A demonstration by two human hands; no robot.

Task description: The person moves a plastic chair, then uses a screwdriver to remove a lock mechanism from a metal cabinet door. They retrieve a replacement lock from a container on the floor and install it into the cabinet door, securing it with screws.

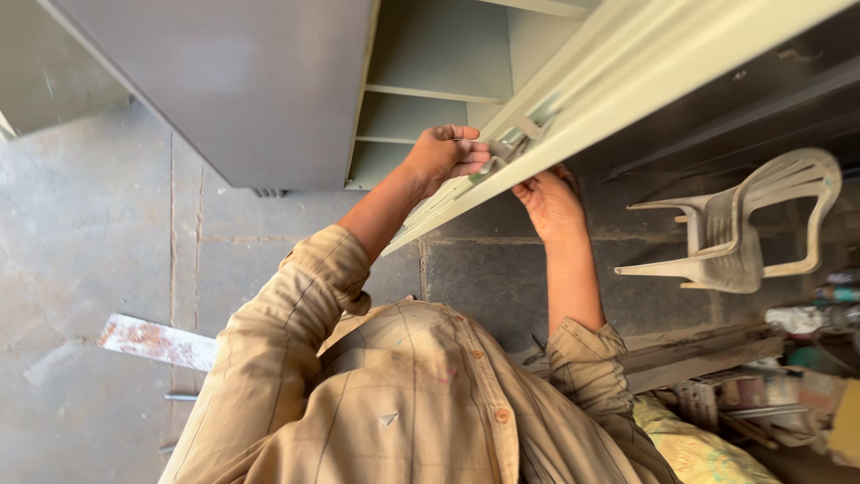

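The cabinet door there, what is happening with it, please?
A person in a beige checked shirt works with both bare hands on the edge of a pale green metal cabinet door. The left hand pinches a small metal fitting on that edge; the right hand reaches under the door from the other side. The cabinet's shelves stand open behind, and a white plastic chair is nearby.

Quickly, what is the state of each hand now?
Left hand: closed, gripping a small metal fitting on the cabinet door edge.
Right hand: under the edge, grip cannot be told.
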